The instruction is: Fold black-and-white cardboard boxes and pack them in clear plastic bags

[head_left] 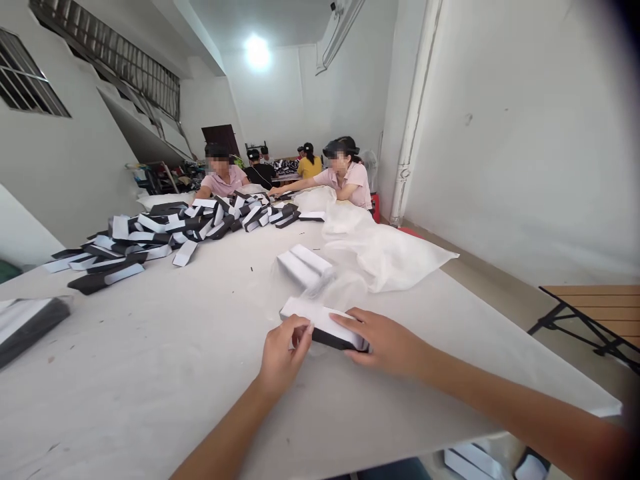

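Observation:
My right hand (380,337) grips the right end of a long bundle of white-topped, black-sided folded pieces (320,317), its thumb below and fingers on top. At the bundle's near left edge is my left hand (285,347), thumb and forefinger pinched together; what lies between them is too small to make out. Clear film shows faintly around the bundle. Just beyond it lies a second bundle (303,263) in a clear plastic bag (340,288), its loose end toward the right.
Loose black-and-white folded pieces (200,223) are heaped at the table's far left. A wrapped bundle (35,323) lies at the left edge. White plastic sheeting (387,257) spreads at the far right. Two people in pink sit across the white table (165,373). A slatted bench (600,307) stands right.

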Tool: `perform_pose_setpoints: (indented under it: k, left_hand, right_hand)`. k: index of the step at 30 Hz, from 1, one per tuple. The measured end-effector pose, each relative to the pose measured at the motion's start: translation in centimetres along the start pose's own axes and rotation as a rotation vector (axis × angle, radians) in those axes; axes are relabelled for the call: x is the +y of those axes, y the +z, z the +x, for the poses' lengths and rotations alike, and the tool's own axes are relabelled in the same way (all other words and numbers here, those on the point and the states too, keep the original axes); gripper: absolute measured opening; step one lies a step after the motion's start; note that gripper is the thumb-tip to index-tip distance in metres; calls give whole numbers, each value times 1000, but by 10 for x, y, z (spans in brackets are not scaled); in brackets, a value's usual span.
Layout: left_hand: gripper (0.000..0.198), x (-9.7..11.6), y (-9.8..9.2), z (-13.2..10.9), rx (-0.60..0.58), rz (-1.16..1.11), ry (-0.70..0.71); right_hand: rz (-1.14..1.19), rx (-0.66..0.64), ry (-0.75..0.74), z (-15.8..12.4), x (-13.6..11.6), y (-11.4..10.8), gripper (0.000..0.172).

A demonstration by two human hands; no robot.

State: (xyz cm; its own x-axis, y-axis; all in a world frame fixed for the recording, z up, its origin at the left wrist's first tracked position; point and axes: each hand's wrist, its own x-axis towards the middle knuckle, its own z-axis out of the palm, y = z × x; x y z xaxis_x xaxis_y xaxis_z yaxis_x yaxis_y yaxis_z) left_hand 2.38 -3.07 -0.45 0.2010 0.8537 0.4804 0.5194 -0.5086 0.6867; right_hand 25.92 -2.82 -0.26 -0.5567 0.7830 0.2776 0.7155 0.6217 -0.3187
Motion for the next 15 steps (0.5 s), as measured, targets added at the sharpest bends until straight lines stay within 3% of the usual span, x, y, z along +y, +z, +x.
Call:
perform_pose_setpoints:
  k: [2,7,12,15]
  left_hand:
    - [18,-1,1,-1,-55,-17,22]
    - [17,-3,9,-3,-391,50,83]
    - [20,-6,6,-1,-363,66,80]
    - [20,-9,3,0,-338,79,71]
  right_hand:
    - [-11,40,-31,17,0,11,58]
    - [-15,84,-2,67,5,34,59]
    - [-18,69,-64,104,16,60,82]
    - [-19,63,-34,120,24,69,66]
